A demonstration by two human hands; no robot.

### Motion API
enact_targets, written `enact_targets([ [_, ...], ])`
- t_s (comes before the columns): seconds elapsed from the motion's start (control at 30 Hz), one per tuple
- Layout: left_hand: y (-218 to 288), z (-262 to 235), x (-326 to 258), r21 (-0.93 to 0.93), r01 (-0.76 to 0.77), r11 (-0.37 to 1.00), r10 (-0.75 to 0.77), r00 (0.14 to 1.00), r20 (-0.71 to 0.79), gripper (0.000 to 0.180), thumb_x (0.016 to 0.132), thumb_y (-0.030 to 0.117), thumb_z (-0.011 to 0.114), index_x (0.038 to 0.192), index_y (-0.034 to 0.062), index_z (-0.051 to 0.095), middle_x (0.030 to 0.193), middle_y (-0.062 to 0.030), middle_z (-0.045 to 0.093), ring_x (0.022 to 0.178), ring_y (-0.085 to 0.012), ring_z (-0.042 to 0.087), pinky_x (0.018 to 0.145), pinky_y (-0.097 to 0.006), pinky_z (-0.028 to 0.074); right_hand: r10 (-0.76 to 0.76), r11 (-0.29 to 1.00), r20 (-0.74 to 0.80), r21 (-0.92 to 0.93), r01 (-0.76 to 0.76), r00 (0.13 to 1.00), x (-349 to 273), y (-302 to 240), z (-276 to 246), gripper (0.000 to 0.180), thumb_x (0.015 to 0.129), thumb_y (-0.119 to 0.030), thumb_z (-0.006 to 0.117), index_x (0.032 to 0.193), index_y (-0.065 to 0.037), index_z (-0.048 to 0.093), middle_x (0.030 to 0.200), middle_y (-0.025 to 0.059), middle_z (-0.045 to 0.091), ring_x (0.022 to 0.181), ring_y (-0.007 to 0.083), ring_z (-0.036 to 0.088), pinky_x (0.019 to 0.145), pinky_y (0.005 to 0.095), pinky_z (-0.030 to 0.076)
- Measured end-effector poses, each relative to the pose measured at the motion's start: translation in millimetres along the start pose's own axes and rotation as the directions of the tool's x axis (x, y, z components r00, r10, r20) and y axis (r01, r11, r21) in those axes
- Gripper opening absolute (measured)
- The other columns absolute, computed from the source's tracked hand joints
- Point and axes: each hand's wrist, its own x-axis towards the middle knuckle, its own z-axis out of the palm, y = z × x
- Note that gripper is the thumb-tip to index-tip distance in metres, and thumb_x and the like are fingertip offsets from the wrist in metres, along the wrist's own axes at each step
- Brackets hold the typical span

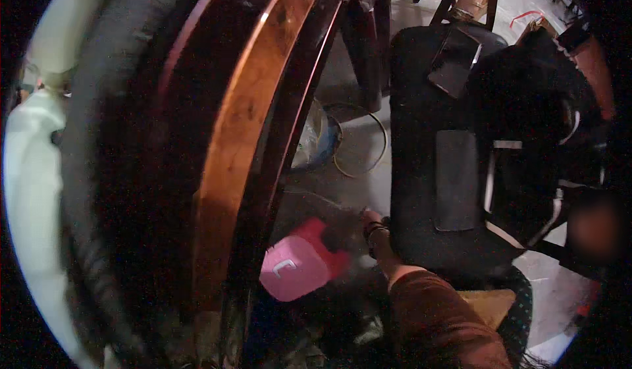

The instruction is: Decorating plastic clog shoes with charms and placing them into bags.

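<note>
1. Neither hand can be made out; openness and hold cannot be told.
2. A boxy pink object [296, 270] is seen between a curved orange-brown wooden strip [247, 105] and a brown-clothed limb [441, 310].

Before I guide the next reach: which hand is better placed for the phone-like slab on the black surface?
Probably the right hand: the phone-like slab lies on the black surface, well right of centre, with the brown wooden strip to its left. Neither hand is clearly visible, so only position decides.
</note>
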Motion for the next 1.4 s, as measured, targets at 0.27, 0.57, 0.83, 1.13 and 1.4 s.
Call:
enact_targets([
  [0.27,10,-97,17,-0.133,0.115,0.984,-0.105,0.991,0.084,0.076,0.085,0.053,0.054,0.134,-0.0024,0.038,0.13,-0.026,0.046,0.114,-0.0429,0.049,0.095,-0.051,0.041,-0.193,0.98,0.296,0.013,0.198,0.936,-162,-104,-119,0.031,0.086,-0.035,0.056,0.097,-0.008,0.066,0.094,0.0157,0.063,0.096,0.0346,0.059,0.079,0.0461,0.048],
  [0.57,8,-104,7,-0.182,0.142,0.973,-0.096,0.965,0.243,0.075,0.075,0.022,0.059,0.135,-0.0086,0.026,0.141,-0.0278,0.03,0.13,-0.0431,0.031,0.108,-0.051,0.025,-0.414,0.91,0.42,0.16,0.383,0.808,-324,-135,-271,0.038,0.086,-0.042,0.058,0.089,-0.005,0.068,0.078,0.0165,0.066,0.087,0.0359,0.062,0.075,0.0451,0.048],
  [0.83,8,-133,26,-0.344,0.255,0.904,-0.102,0.909,0.404,0.086,0.065,0.019,0.062,0.138,-0.0081,0.024,0.146,-0.0249,0.023,0.136,-0.0391,0.02,0.111,-0.05,0.017,-0.083,0.994,0.424,-0.027,0.104,0.902,-460,-62,-323,0.034,0.08,-0.038,0.062,0.085,-0.005,0.068,0.086,0.0191,0.066,0.084,0.0358,0.063,0.075,0.0445,0.049],
  [1.13,-7,-145,22,-0.398,0.232,0.888,-0.016,0.879,0.477,0.105,0.059,0.023,0.069,0.142,-0.0062,0.013,0.15,-0.0237,0.012,0.14,-0.0375,0.01,0.112,-0.049,0.011,0.596,0.768,0.071,0.238,-0.594,0.8,-518,-52,-300,0.064,0.074,-0.061,0.062,0.087,0.001,0.069,0.09,0.0225,0.066,0.092,0.034,0.064,0.079,0.043,0.05],
  [1.4,-18,-142,7,-0.415,0.216,0.884,0.02,0.868,0.496,0.116,0.056,0.03,0.075,0.144,-0.004,0.007,0.151,-0.023,0.006,0.14,-0.0384,0.006,0.111,-0.051,0.009,0.73,0.654,-0.002,0.293,-0.698,0.683,-566,-41,-277,0.073,0.07,-0.06,0.068,0.101,0.005,0.062,0.087,0.0254,0.066,0.088,0.037,0.064,0.076,0.042,0.05],
])
